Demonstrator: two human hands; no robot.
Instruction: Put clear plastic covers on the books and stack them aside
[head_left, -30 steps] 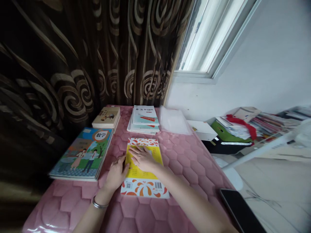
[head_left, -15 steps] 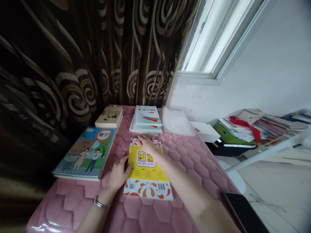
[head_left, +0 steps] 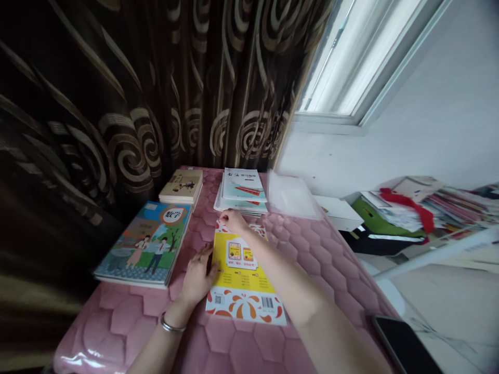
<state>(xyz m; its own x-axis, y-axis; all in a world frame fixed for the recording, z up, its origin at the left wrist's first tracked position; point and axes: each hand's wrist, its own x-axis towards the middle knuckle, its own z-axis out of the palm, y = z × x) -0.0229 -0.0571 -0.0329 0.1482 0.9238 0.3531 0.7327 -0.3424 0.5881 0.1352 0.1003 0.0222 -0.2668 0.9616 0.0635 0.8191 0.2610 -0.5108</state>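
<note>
A yellow and white book (head_left: 244,304) with orange petal shapes and a barcode lies flat in front of me. My right hand (head_left: 234,221) reaches across it, its fingers curled together at the far left corner. The fingertips are partly hidden. My left hand (head_left: 199,272), with a silver bangle at the wrist, rests along the book's left edge. Its fingers are stretched out and its thumb touches the edge. A dark strip shows between thumb and fingers; I cannot tell whether it is shadow or an object.
Left stand a stack of textbooks (head_left: 144,244) and smaller tan books (head_left: 181,186). White-blue booklets (head_left: 244,187) and clear plastic sheets (head_left: 292,195) lie at the back. A phone (head_left: 405,343) is at the right edge of the pink padded tabletop (head_left: 312,259). Beyond are paper piles (head_left: 390,213).
The view has shifted slightly, so everything sits further right. My right hand's fingers, flatter on the book before, are now bunched at its far left corner. My left hand stays beside the edge.
</note>
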